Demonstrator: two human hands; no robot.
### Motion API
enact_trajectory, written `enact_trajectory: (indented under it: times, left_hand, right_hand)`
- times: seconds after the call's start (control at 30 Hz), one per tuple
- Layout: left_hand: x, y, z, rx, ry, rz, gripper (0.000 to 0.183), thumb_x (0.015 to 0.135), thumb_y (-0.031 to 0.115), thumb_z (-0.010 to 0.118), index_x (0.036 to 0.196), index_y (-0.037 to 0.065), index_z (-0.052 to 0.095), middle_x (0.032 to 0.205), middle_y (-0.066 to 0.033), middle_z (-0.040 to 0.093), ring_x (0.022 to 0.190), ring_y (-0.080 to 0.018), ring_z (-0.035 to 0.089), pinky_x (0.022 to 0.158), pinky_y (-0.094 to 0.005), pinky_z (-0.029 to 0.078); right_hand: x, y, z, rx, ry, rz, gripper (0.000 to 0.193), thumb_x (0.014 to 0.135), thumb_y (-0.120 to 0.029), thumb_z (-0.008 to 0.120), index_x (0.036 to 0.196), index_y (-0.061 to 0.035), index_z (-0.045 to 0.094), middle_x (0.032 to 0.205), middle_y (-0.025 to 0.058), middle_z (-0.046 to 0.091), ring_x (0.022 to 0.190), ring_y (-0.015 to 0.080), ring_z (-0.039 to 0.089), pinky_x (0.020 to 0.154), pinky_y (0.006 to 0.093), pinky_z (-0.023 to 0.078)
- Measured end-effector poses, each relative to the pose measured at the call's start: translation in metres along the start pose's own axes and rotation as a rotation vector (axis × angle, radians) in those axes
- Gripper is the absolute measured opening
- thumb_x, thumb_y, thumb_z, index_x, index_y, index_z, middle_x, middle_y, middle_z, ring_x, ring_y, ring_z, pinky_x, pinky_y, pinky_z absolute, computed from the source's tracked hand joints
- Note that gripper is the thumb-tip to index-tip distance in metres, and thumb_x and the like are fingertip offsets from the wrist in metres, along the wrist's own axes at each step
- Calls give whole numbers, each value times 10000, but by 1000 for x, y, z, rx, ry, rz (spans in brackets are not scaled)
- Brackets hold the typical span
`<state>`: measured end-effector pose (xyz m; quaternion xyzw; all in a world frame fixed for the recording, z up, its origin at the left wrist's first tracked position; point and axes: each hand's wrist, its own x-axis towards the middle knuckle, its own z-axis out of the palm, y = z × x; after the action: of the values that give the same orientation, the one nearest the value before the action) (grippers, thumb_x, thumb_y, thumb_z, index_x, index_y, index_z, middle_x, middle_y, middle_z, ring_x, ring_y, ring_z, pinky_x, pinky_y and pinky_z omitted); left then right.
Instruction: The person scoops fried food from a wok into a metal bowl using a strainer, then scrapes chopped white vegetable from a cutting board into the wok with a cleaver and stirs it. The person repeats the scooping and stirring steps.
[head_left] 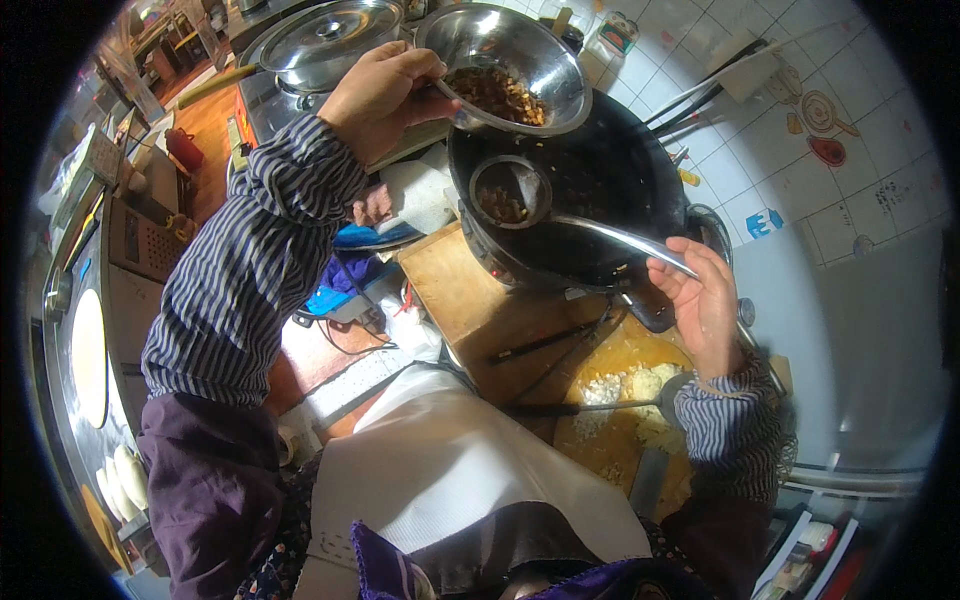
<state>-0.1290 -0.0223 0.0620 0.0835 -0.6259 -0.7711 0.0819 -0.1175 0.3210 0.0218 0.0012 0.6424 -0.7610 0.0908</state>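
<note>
My left hand (385, 95) grips the near left rim of a steel bowl (555, 65), which tilts over the far edge of a black wok (625, 170). Brown chopped food (500, 95) lies in the bowl. In my right hand (700, 300) is the long metal handle of a ladle (512, 192), its fingers closed round it. The ladle's cup hangs over the left part of the wok, below the bowl, with some of the brown food inside. The wok's dark inside shows only a few small bits.
A lidded steel pot (330, 40) stands at the far left. Right of the wooden box (470, 300), a board (590, 440) bears pale chopped food and a dark spatula (590, 407). A white tiled wall (790, 130) rises behind the wok. Cables and a white bag (412, 330) lie left of the box.
</note>
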Motion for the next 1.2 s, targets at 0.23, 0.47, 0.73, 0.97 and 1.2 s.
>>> enact_trajectory:
  times: [0.23, 0.47, 0.73, 0.97, 1.2]
  left_hand:
    - [2, -3, 0, 15, 14, 24, 89, 887, 115, 485, 867, 29, 483, 774, -38, 445, 706, -99, 487, 667, -215, 517]
    - [3, -3, 6, 95, 40, 27, 99, 883, 121, 482, 892, 23, 470, 793, -50, 467, 720, -110, 527, 673, -221, 525]
    - [1, -10, 21, 120, -46, -54, 111, 864, 85, 493, 944, 11, 475, 865, -74, 483, 781, -125, 538, 664, -235, 534]
    - [6, -19, 27, -202, -105, -151, 96, 838, 17, 503, 873, -26, 425, 794, -78, 430, 667, -165, 558, 648, -276, 580]
    - [10, -19, 25, -236, -140, -125, 81, 840, 20, 506, 868, -26, 444, 786, -77, 437, 648, -158, 544, 642, -268, 579]
  right_hand:
    - [-13, -16, -25, -36, 98, -40, 297, 893, -150, 425, 1060, 89, 481, 959, 183, 571, 871, 249, 601, 788, 323, 508]
    - [-25, -50, -33, -148, 200, -341, 304, 904, -156, 414, 1069, 94, 466, 1014, 191, 537, 873, 261, 603, 787, 324, 514]
    - [-36, -58, -18, -357, 197, -583, 278, 912, -153, 388, 1043, 66, 500, 1050, 213, 539, 827, 269, 620, 786, 326, 516]
    - [-36, -3, -1, -1127, -290, -1251, 255, 811, 75, 532, 1063, 43, 540, 1044, 153, 529, 927, 255, 573, 805, 320, 493]
    - [-32, 8, -2, -1086, -336, -1286, 302, 781, 111, 545, 1075, 39, 537, 1084, 161, 502, 947, 254, 572, 796, 299, 511]
